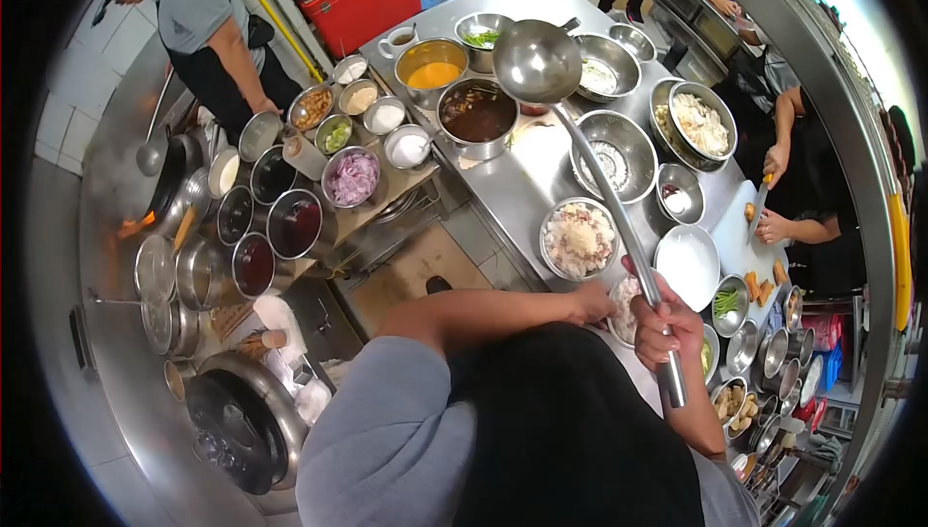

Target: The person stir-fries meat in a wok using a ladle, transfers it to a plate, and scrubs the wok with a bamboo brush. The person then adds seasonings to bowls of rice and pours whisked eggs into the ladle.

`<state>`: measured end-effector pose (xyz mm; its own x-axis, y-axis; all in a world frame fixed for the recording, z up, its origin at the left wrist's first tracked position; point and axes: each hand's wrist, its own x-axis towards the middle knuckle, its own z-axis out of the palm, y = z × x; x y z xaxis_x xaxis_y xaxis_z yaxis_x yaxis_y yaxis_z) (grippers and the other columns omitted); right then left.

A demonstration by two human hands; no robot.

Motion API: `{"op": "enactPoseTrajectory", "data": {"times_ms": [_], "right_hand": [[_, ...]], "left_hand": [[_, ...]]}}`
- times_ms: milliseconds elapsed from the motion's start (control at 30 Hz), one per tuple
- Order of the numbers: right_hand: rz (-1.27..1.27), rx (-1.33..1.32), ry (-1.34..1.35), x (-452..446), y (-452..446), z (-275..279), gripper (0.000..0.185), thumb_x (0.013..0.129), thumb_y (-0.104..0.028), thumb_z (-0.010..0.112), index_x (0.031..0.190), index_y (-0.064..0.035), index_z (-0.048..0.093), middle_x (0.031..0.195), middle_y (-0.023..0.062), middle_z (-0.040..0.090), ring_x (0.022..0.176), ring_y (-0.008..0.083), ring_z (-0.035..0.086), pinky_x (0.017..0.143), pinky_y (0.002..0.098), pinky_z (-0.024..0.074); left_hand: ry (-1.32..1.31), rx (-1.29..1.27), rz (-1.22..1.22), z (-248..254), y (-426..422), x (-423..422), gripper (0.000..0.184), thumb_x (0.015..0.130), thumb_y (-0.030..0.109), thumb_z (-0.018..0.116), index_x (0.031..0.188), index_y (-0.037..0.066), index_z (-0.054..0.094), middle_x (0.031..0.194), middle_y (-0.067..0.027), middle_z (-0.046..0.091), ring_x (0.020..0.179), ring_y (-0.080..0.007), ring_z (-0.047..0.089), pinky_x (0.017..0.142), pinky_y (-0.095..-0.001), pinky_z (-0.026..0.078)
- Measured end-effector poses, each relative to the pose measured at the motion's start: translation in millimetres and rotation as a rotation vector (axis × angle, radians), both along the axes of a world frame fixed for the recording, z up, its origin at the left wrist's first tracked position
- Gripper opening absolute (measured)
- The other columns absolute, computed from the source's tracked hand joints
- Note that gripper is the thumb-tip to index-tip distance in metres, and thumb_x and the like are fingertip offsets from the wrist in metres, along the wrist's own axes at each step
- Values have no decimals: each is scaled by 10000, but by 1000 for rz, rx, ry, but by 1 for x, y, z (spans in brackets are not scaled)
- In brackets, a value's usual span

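My right hand (pixel 674 326) is wrapped around the handle of a long steel ladle (pixel 611 193). The ladle's round bowl is raised over the steel table, in front of the bowls at the back. My left hand (pixel 592 305) is at the left rim of a small bowl of white food (pixel 625 312), apparently rice, and its fingers seem to grip that rim. Part of this bowl is hidden behind my right hand and the ladle handle. Just beyond it stands a metal bowl of rice with chopped bits (pixel 578 239). A white plate (pixel 687 266) lies to its right.
Pots of brown sauce (pixel 478 119) and orange liquid (pixel 431 71) stand on the table. Sliced onion (pixel 351 178) and dark sauces fill the left side, near a wok (pixel 232 430). A co-worker's hands cut food on a board (pixel 739 237); another person (pixel 217 24) stands at the stove.
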<state>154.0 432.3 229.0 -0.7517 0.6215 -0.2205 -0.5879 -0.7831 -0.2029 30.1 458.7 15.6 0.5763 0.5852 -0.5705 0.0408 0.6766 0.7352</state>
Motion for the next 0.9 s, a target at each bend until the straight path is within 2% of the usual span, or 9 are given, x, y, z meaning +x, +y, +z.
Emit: {"op": "enactPoseTrajectory", "data": {"times_ms": [33, 67, 200, 267, 400, 533, 733, 867, 900], "right_hand": [[-30, 34, 17, -5, 1, 4, 799, 1004, -10, 511, 1670, -25, 69, 810, 77, 471, 434, 68, 407, 381, 264, 325], [-35, 32, 10, -9, 3, 9, 799, 1004, -10, 511, 1670, -25, 69, 810, 77, 471, 434, 68, 407, 381, 264, 325], [-99, 41, 52, -12, 4, 29, 802, 1004, 12, 496, 1671, -20, 52, 802, 93, 470, 429, 66, 408, 366, 261, 311], [-60, 84, 53, -10, 2, 35, 794, 1009, -12, 530, 1674, -46, 97, 787, 86, 456, 444, 102, 443, 404, 298, 397], [-90, 125, -55, -11, -13, 37, 744, 1011, -22, 530, 1670, -89, 192, 803, 70, 462, 447, 77, 428, 394, 255, 374], [-92, 115, 80, -36, -23, 15, 651, 1037, -37, 498, 1645, -168, 304, 837, 35, 480, 469, 54, 417, 394, 236, 353], [-104, 87, 86, -93, -33, -1, 574, 1041, -58, 520, 1588, -131, 362, 822, 16, 478, 475, 27, 411, 401, 200, 365], [-86, 31, 169, -118, -44, -11, 566, 1044, -58, 520, 1584, -110, 359, 822, 22, 474, 476, 11, 398, 401, 174, 365], [-102, 31, 176, -123, -46, -14, 544, 1044, -54, 519, 1568, -96, 379, 820, 26, 484, 479, 13, 398, 402, 174, 360]], "left_hand": [[-78, -63, 5, 9, -3, -6, 173, 917, 146, 757, 1044, 38, 711, 913, -64, 701, 738, -169, 676, 579, -308, 581], [-85, -65, -1, 16, -4, -15, 173, 917, 146, 757, 1044, 38, 711, 913, -64, 701, 738, -169, 676, 579, -308, 581], [-275, -78, 104, 46, -1, -66, 255, 975, 160, 726, 1204, 63, 672, 1081, -44, 701, 864, -144, 660, 705, -308, 601], [-251, -66, 171, 64, 0, -110, 266, 999, 193, 709, 1224, 60, 666, 1096, -47, 715, 894, -147, 687, 745, -314, 607], [-18, 76, 485, 88, -4, -195, 261, 1028, 175, 650, 1243, 28, 668, 1081, -76, 744, 891, -147, 725, 696, -282, 603], [78, 87, 632, 69, 12, -256, 254, 1004, 154, 692, 1232, 50, 651, 1039, -40, 724, 839, -139, 683, 716, -278, 555], [96, 22, 568, 7, 44, -274, 246, 997, 122, 706, 1221, 58, 630, 1048, -37, 719, 789, -121, 660, 638, -232, 497], [-8, -25, 521, -72, 73, -291, 254, 985, 81, 676, 1222, 29, 601, 1096, -77, 668, 908, -196, 669, 698, -318, 556], [19, 129, 380, -88, 78, -301, 251, 988, 88, 670, 1221, 28, 598, 1098, -83, 663, 922, -208, 668, 717, -333, 564]]}}
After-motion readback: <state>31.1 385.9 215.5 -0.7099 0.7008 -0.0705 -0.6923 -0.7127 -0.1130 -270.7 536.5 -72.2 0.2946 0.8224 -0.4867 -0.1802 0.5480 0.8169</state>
